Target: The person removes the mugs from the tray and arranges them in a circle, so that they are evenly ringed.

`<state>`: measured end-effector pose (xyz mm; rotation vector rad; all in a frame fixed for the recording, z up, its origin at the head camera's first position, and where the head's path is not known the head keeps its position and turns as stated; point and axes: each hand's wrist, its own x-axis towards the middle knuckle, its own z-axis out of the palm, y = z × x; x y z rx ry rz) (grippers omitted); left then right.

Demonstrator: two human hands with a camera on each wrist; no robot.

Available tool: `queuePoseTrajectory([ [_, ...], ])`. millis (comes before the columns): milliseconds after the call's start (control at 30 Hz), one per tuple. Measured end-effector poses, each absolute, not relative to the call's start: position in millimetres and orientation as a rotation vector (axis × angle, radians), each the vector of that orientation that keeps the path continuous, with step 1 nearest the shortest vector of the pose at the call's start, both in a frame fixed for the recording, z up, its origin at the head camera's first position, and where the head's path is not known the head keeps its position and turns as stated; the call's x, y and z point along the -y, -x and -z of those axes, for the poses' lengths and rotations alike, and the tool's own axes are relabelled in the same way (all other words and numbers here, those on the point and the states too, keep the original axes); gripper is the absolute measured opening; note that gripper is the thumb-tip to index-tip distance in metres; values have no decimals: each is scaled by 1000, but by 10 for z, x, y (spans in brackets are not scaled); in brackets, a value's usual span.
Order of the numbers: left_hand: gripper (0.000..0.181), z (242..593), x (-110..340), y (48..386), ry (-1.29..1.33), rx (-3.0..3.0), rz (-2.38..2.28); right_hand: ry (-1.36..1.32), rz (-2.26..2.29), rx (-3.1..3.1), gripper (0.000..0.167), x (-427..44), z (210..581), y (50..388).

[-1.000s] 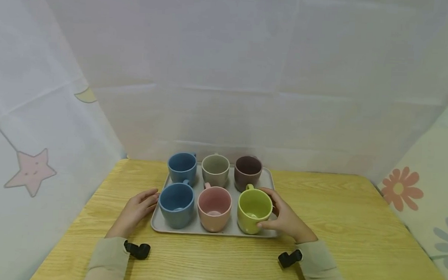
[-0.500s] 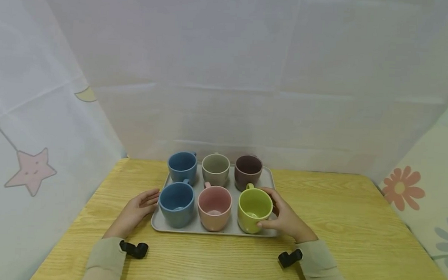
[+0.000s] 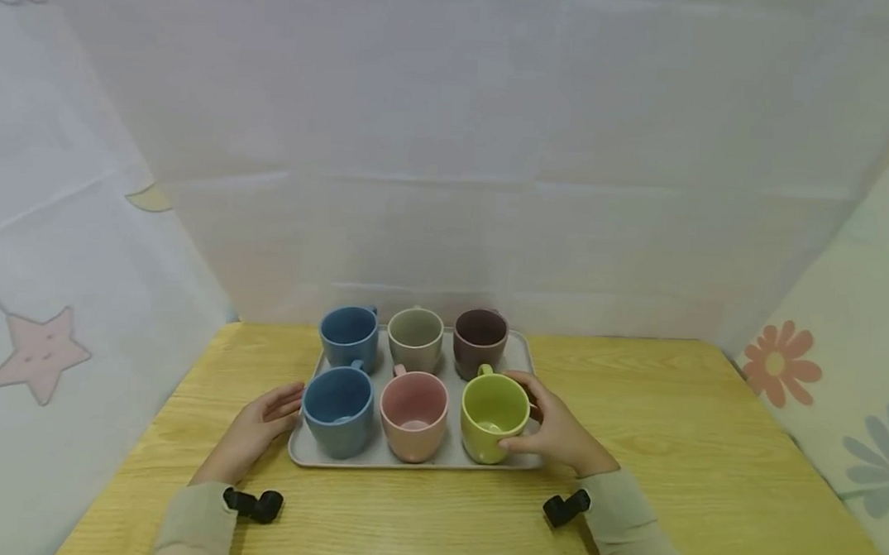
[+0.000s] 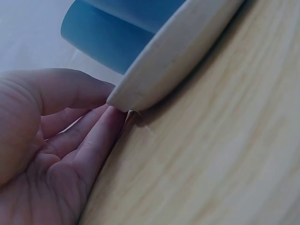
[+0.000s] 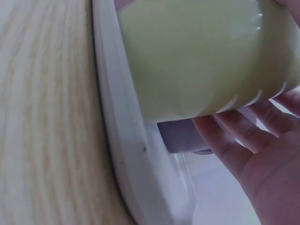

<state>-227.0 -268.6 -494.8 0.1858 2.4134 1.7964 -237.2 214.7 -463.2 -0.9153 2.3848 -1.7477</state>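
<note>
In the head view a pale tray [image 3: 436, 466] holds two rows of mugs. Along its front stand a blue mug [image 3: 338, 409], a pink mug [image 3: 413, 417] and a yellow-green mug [image 3: 494, 420], all upright. My left hand [image 3: 255, 431] is at the tray's left edge; in the left wrist view its thumb and fingers [image 4: 101, 136] pinch the tray's rim [image 4: 150, 70]. The right hand [image 3: 560, 432] grips the yellow-green mug from the right, thumb in front. In the right wrist view its fingers [image 5: 232, 145] lie against that mug's side [image 5: 197, 56], which stands on the tray.
Behind the front row are another blue mug [image 3: 349, 337], a grey-beige mug [image 3: 415, 338] and a dark purple mug [image 3: 480, 341]. The wooden table [image 3: 404, 524] extends around the tray. White cloth [image 3: 448, 187] hangs along the table's back and sides.
The head view has shifted slightly, so the whole scene sits further left. My left hand and wrist have turned a little at the tray's edge. The right hand keeps its grip on the yellow-green mug.
</note>
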Motion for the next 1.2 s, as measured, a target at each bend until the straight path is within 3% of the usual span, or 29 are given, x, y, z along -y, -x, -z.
queuePoseTrajectory([
  [833, 70, 4928, 2701, 2258, -133, -2407, -1802, 929, 1989, -2427, 84, -2557, 4445, 2407],
  [1200, 70, 4953, 2692, 2277, -133, -2393, -1812, 754, 2238, -2505, 80, -2787, 4488, 2458],
])
